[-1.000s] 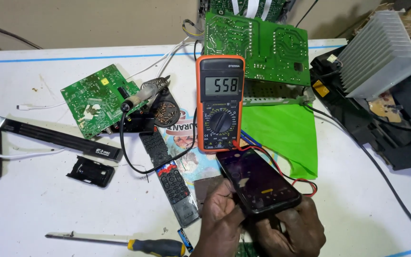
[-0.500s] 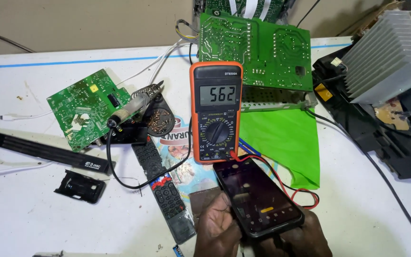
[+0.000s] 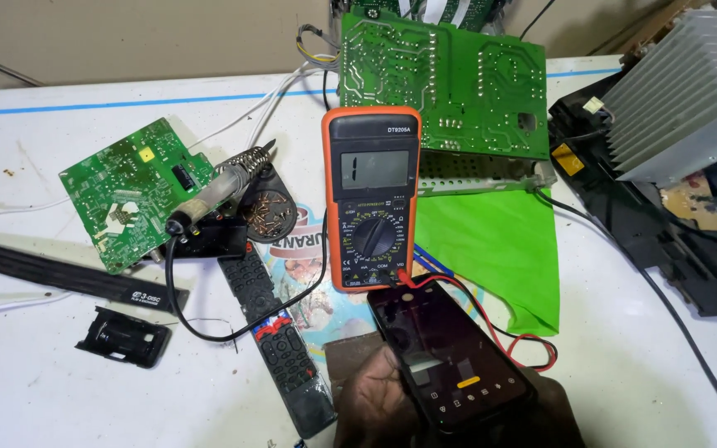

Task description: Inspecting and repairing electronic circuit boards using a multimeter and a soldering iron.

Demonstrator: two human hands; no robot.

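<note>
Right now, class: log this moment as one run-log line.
left hand: under smartphone | right hand: mostly hidden | multimeter: upright, touching phone | remote: left of phone

- Multimeter (image 3: 371, 199): orange case, grey face, black dial.
- Smartphone (image 3: 450, 357): black, one small orange mark on its screen.
- Circuit boards (image 3: 130, 191): green.
- Plastic sheet (image 3: 495, 249): bright green.
- Surface (image 3: 43, 373): white, blue stripe.

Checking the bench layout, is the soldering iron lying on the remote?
No, the soldering iron rests on its stand above the remote.
</note>
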